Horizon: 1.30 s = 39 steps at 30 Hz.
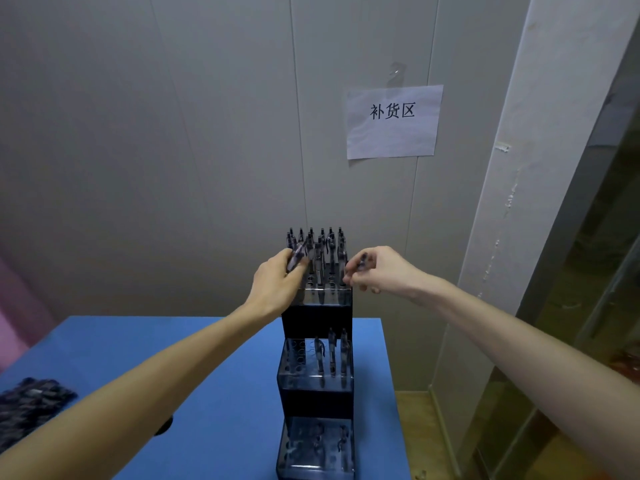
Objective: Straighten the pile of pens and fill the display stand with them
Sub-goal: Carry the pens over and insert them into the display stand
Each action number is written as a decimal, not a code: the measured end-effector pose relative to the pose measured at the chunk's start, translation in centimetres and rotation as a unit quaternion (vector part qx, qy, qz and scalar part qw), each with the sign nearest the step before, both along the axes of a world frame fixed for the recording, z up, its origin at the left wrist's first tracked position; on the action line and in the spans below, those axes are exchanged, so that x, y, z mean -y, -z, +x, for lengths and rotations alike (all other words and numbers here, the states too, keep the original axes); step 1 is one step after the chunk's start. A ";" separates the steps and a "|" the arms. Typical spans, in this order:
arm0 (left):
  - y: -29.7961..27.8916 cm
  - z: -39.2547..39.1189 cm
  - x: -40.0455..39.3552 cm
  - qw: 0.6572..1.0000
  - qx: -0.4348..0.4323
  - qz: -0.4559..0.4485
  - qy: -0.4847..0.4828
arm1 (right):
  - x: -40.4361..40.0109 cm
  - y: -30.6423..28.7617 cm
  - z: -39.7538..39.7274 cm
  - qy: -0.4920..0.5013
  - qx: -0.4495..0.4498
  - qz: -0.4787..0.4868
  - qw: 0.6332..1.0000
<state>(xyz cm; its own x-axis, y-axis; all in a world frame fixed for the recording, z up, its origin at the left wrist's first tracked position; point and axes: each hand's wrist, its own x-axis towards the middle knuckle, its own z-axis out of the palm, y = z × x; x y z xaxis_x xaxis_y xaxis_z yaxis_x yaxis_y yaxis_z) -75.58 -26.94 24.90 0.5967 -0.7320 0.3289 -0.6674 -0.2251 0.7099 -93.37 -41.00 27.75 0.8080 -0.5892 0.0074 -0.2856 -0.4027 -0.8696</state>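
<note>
So the stand (317, 355) rises in three tiers at the centre of the frame, on the blue table (221, 375). The top tier, mid-frame, looks nearly full: pens (323, 249) stand upright across its back rows, with some front holes open. The left hand (277, 282) grips a small bundle of pens at that tier's left edge. The right hand (375, 270) pinches one pen (362, 261) over the right edge. The middle tier holds about three pens on its right side and bare holes on its left. The bottom tier, low in the frame, shows only a few. The pile (29, 407) still lies at the lower left edge. I judge the job under halfway, with most of two tiers left to fill.
</note>
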 end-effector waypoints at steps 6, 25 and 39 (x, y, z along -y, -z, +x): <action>-1.8 0.7 -0.7 0.993 -0.108 -0.029 0.039 | -1.3 -1.8 0.3 0.005 0.123 0.081 0.989; -3.1 1.7 -2.7 0.970 -0.196 -0.094 0.106 | -3.9 0.0 0.3 0.015 0.169 0.091 0.981; -3.8 2.6 -3.0 0.994 -0.068 -0.072 0.037 | -3.1 -3.0 2.3 0.130 0.137 -0.052 0.981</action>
